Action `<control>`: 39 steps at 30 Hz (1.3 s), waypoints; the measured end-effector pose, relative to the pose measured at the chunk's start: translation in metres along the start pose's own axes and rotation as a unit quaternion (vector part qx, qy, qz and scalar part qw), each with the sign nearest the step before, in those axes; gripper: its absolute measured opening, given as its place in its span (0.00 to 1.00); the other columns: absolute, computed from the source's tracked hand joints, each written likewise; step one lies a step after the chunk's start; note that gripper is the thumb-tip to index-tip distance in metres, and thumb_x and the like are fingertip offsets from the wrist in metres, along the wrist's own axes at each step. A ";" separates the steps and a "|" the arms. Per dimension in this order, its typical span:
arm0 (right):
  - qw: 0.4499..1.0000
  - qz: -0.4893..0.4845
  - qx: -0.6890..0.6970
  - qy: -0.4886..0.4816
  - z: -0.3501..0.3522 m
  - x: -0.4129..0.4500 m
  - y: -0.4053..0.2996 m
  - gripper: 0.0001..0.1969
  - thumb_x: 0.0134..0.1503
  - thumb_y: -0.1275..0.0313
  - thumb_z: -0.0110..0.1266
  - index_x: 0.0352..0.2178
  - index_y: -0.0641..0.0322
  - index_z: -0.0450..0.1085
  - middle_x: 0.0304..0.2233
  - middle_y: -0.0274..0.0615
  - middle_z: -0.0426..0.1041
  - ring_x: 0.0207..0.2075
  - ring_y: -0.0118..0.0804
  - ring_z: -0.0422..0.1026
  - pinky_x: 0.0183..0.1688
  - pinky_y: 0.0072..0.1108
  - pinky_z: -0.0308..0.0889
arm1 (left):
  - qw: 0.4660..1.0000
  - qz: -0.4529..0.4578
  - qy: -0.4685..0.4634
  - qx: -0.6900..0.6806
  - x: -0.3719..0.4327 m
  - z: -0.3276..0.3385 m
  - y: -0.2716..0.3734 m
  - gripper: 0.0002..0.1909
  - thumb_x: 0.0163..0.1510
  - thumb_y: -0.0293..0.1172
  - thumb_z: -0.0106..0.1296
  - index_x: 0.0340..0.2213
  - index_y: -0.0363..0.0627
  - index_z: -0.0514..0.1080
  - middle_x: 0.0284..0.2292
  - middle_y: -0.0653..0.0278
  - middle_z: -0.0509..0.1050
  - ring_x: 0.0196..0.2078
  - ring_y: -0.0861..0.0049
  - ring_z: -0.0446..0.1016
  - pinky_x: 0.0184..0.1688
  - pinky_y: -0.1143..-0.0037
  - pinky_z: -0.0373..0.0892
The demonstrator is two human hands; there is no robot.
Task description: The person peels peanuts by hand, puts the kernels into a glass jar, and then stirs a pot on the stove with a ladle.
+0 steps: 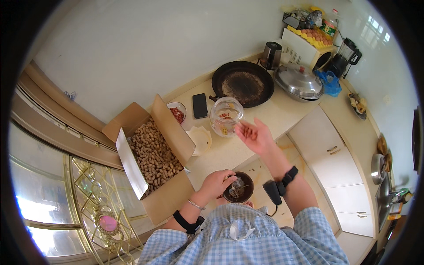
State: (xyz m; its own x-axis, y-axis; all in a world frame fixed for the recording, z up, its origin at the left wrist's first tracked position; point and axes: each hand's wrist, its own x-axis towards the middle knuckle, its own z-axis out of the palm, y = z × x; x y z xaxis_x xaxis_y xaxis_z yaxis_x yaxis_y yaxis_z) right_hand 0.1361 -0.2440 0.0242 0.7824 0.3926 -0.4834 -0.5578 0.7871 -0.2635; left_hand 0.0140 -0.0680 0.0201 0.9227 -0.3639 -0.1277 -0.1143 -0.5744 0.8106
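Several red-skinned peanut kernels lie in the cupped palm of my right hand, slightly blurred. That hand is at the right side of a clear wide-mouthed jar, which has a few red kernels inside. My left hand is low, by the counter's front edge, with its fingers curled. Whether something is between its fingers is hidden. Just past its fingertips shows a dark round container holding clear plastic and brown scraps. To the left, an open cardboard box is filled with unshelled peanuts.
A bowl of red kernels, a black phone and a pale, scallop-edged dish are near the jar. Behind are a large black pan and a lidded steel wok. White cabinets stand to the right.
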 end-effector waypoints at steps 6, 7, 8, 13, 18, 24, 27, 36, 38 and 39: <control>0.996 -0.080 -0.036 0.011 0.051 0.074 -0.025 0.28 0.57 0.54 0.37 0.40 0.78 0.60 0.29 0.44 0.66 0.33 0.37 0.65 0.44 0.25 0.63 | 0.998 -0.040 0.017 -0.036 -0.004 -0.004 0.000 0.11 0.50 0.38 0.46 0.30 0.43 0.71 0.23 0.55 0.72 0.25 0.62 0.70 0.28 0.71 0.65; 0.992 -0.092 -0.087 0.018 0.045 0.091 -0.032 0.30 0.56 0.52 0.37 0.41 0.78 0.60 0.29 0.43 0.65 0.34 0.36 0.64 0.48 0.27 0.59 | 0.997 -0.055 0.014 -0.049 -0.004 -0.005 0.002 0.11 0.51 0.37 0.45 0.31 0.43 0.71 0.23 0.54 0.72 0.25 0.62 0.70 0.29 0.71 0.65; 0.985 -0.100 -0.139 0.026 0.042 0.104 -0.033 0.31 0.56 0.51 0.37 0.42 0.77 0.59 0.29 0.43 0.65 0.35 0.35 0.63 0.51 0.28 0.56 | 0.997 -0.057 0.017 -0.051 -0.004 -0.004 -0.001 0.11 0.51 0.37 0.45 0.31 0.43 0.71 0.23 0.54 0.72 0.25 0.62 0.70 0.29 0.71 0.65; 0.965 -0.137 -0.202 0.100 0.067 0.110 -0.020 0.32 0.54 0.49 0.37 0.43 0.74 0.58 0.34 0.42 0.66 0.39 0.33 0.62 0.52 0.26 0.50 | 0.993 -0.042 0.056 -0.089 -0.005 -0.001 -0.016 0.11 0.53 0.36 0.43 0.30 0.42 0.70 0.26 0.53 0.73 0.28 0.62 0.71 0.31 0.71 0.66; 0.958 -0.169 -0.221 0.070 0.047 0.088 -0.019 0.29 0.54 0.51 0.40 0.44 0.70 0.59 0.39 0.40 0.66 0.41 0.29 0.62 0.44 0.22 0.55 | 0.968 -0.027 0.161 -0.188 0.009 -0.001 -0.028 0.18 0.57 0.40 0.33 0.34 0.40 0.69 0.17 0.64 0.64 0.19 0.77 0.63 0.23 0.78 0.60; 0.811 -0.131 -0.566 -0.069 0.010 -0.014 0.023 0.10 0.53 0.71 0.47 0.35 0.65 0.70 0.27 0.34 0.70 0.30 0.23 0.66 0.34 0.13 0.62 | 0.832 -0.117 0.091 -0.534 0.031 -0.013 -0.013 0.35 0.55 0.59 0.21 0.48 0.40 0.57 0.18 0.73 0.58 0.15 0.89 0.51 0.16 0.87 0.49; 0.735 -0.174 -0.653 -0.055 -0.001 -0.047 0.039 0.09 0.51 0.72 0.50 0.34 0.65 0.70 0.27 0.33 0.69 0.29 0.22 0.66 0.32 0.12 0.61 | 0.843 -0.073 0.056 -0.530 0.040 -0.006 -0.001 0.38 0.53 0.62 0.21 0.52 0.41 0.52 0.18 0.73 0.58 0.15 0.89 0.50 0.16 0.87 0.50; 0.792 -0.208 -0.570 -0.069 -0.009 -0.079 0.034 0.07 0.51 0.76 0.49 0.33 0.65 0.67 0.28 0.32 0.66 0.29 0.21 0.65 0.34 0.13 0.61 | 0.883 -0.052 0.001 -0.466 0.041 0.009 0.022 0.31 0.55 0.58 0.26 0.47 0.44 0.57 0.16 0.74 0.59 0.16 0.91 0.51 0.17 0.87 0.47; 0.860 -0.204 -0.460 -0.082 -0.021 -0.076 0.035 0.07 0.51 0.77 0.49 0.33 0.65 0.65 0.29 0.32 0.67 0.29 0.21 0.65 0.34 0.13 0.62 | 0.896 -0.050 -0.001 -0.442 0.040 0.011 0.020 0.26 0.57 0.53 0.29 0.43 0.43 0.61 0.17 0.74 0.60 0.16 0.91 0.51 0.17 0.87 0.47; 0.844 -0.228 -0.479 -0.073 -0.026 -0.076 0.037 0.07 0.51 0.78 0.49 0.34 0.67 0.64 0.28 0.33 0.68 0.29 0.21 0.66 0.34 0.14 0.62 | 0.910 -0.044 0.016 -0.412 0.039 0.013 0.018 0.20 0.57 0.49 0.32 0.37 0.44 0.63 0.17 0.74 0.61 0.16 0.91 0.52 0.17 0.87 0.49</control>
State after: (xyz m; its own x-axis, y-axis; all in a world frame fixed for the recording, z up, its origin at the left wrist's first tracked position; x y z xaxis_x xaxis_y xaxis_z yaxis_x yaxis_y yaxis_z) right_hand 0.0488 -0.2568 0.0288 0.9631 0.2624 -0.0593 -0.1021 0.1527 -0.9830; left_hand 0.0429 -0.1024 0.0224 0.9267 -0.3143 -0.2061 0.2625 0.1487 0.9534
